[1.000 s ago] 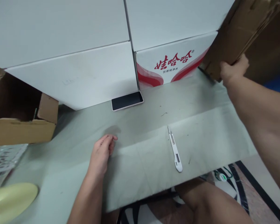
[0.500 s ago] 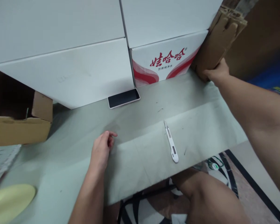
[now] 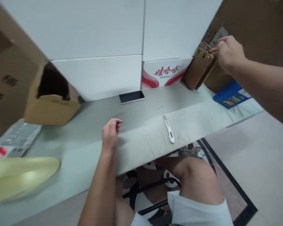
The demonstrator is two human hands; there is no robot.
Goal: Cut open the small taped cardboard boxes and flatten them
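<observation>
My right hand [image 3: 228, 53] is raised at the far right, its fingertips pinched on the top edge of a stack of folded brown cardboard [image 3: 199, 67] that leans against a white box with red lettering [image 3: 166, 72]. My left hand [image 3: 110, 133] rests on the pale table [image 3: 85, 138] with its fingers loosely curled and nothing in them. A white utility knife [image 3: 168, 133] lies on the table between the two hands. A phone [image 3: 131, 96] lies face up at the foot of the white boxes.
Large white boxes [image 3: 96, 47] wall off the back of the table. An open brown carton [image 3: 50, 99] lies on its side at the left, with plastic packaging [image 3: 14, 141] and a pale yellow object [image 3: 19, 175] in front. A blue packet [image 3: 231, 94] lies at the right. My knees are under the table edge.
The view has pulled back and turned right. The folded cardboard has been set upright against the red-lettered box, and my right hand has moved from its lower edge to its top. The left hand stayed put.
</observation>
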